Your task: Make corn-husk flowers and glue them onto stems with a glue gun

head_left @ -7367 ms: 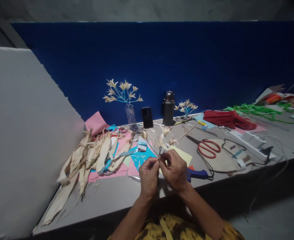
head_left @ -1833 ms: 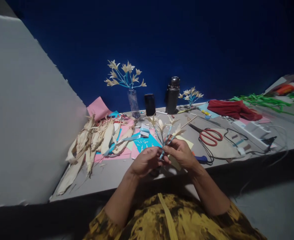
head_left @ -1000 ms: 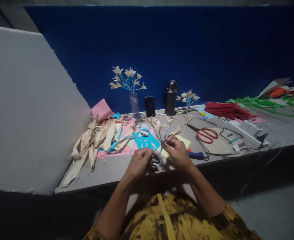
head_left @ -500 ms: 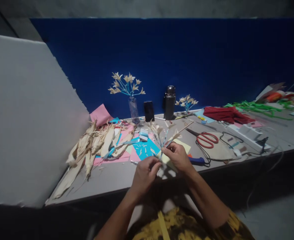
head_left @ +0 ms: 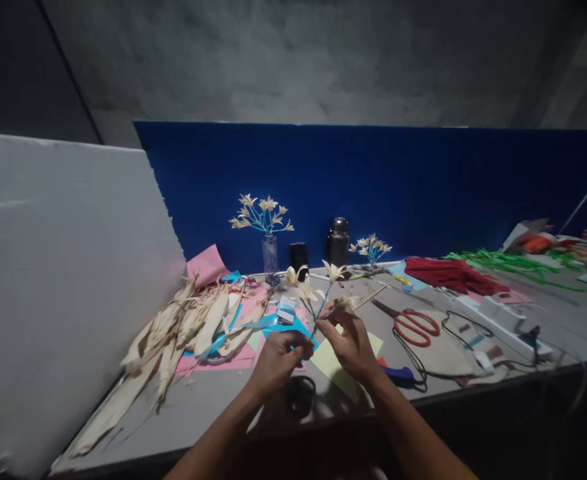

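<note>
My right hand (head_left: 346, 341) is closed in a pinch around the blue stems of a small artificial flower spray (head_left: 309, 291). Its cream, pointed petals look like dried corn husk and face up above my fingers. Just below and to the left, my left hand (head_left: 284, 357) pinches at the lower end of the stem; its fingertips hide what lies between them. A thin pale stick (head_left: 370, 297) shows beside my right fingers; whether that hand holds it I cannot tell. Under my hands lie a yellow paper sheet (head_left: 346, 373) and a dark round object (head_left: 302, 397).
Dried husks (head_left: 173, 347) pile up at left over pink and blue paper. Behind stand a glass vase (head_left: 270, 260) of finished flowers, a phone (head_left: 298, 259), a flask (head_left: 339, 243) and another spray (head_left: 372, 248). Scissors (head_left: 416, 328), a power strip (head_left: 503, 327) and red cloth (head_left: 458, 275) lie right.
The view has tilted up, so the scene sits lower. The held flower spray has turned and its blossoms show more clearly; the dark round object has come into sight below my left hand.
</note>
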### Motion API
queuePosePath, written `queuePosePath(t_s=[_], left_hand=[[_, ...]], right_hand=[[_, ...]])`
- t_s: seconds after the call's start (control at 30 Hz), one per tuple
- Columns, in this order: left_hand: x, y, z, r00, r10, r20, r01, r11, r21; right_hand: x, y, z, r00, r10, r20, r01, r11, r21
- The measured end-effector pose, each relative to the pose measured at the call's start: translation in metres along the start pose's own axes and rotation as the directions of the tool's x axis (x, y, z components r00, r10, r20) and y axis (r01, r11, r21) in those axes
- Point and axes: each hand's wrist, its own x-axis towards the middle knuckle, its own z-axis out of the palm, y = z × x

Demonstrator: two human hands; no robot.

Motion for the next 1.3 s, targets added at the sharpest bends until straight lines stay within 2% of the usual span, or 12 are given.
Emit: queuePosePath(t_s=[0.07, 0.17, 0.37, 0.53, 0.6, 0.67, 0.77, 0.87, 0.97, 1.07, 1.2, 1.3], left_hand=[[0.014, 0.000, -0.003, 0.997, 0.035, -0.071, -0.037, 0.999, -0.027], [0.034, 0.001, -0.001, 0.982, 0.104, -0.159, -0.115, 0.992, -0.061], [0.062, -0.006, 0.008, 0.976, 0.174, -0.128, -0.174, 0.985, 0.012], [0.071, -0.025, 0.005, 0.963, 0.198, -0.180, -0.195, 0.980, 0.036], [0.071, -0.033, 0.005, 0.973, 0.146, -0.177, -0.150, 0.989, -0.009], [0.070, -0.039, 0.006, 0.978, 0.107, -0.180, -0.115, 0.993, -0.030], [0.069, -0.046, 0.006, 0.977, 0.080, -0.198, -0.086, 0.996, -0.023], [0.070, -0.051, 0.004, 0.986, 0.103, -0.128, -0.103, 0.995, 0.009], [0.073, -0.053, 0.000, 0.984, 0.162, -0.074, -0.159, 0.986, 0.040], [0.077, -0.053, -0.001, 0.985, 0.163, -0.058, -0.161, 0.986, 0.036], [0.078, -0.046, -0.003, 0.980, 0.197, -0.007, -0.195, 0.966, -0.167], [0.076, -0.037, -0.005, 0.982, 0.186, -0.035, -0.187, 0.925, -0.332]], right_hand=[[0.010, 0.001, 0.000, 0.997, -0.047, 0.057, 0.047, 0.999, 0.008], [0.022, 0.005, 0.006, 0.994, -0.017, 0.105, 0.013, 0.999, 0.039], [0.032, 0.020, 0.022, 0.987, 0.153, -0.059, -0.148, 0.986, 0.073], [0.029, 0.036, 0.027, 0.981, 0.162, -0.112, -0.168, 0.985, -0.046], [0.026, 0.041, 0.027, 0.969, 0.109, -0.222, -0.142, 0.980, -0.138], [0.025, 0.042, 0.028, 0.952, 0.003, -0.308, -0.079, 0.969, -0.236], [0.028, 0.039, 0.031, 0.949, -0.145, -0.281, 0.046, 0.943, -0.330], [0.034, 0.038, 0.036, 0.946, -0.215, -0.242, 0.118, 0.926, -0.359], [0.039, 0.041, 0.040, 0.935, -0.253, -0.248, 0.143, 0.910, -0.390], [0.041, 0.042, 0.043, 0.922, -0.274, -0.272, 0.131, 0.884, -0.448], [0.042, 0.040, 0.046, 0.902, -0.344, -0.260, 0.162, 0.829, -0.535], [0.043, 0.036, 0.046, 0.882, -0.402, -0.247, 0.192, 0.784, -0.590]])
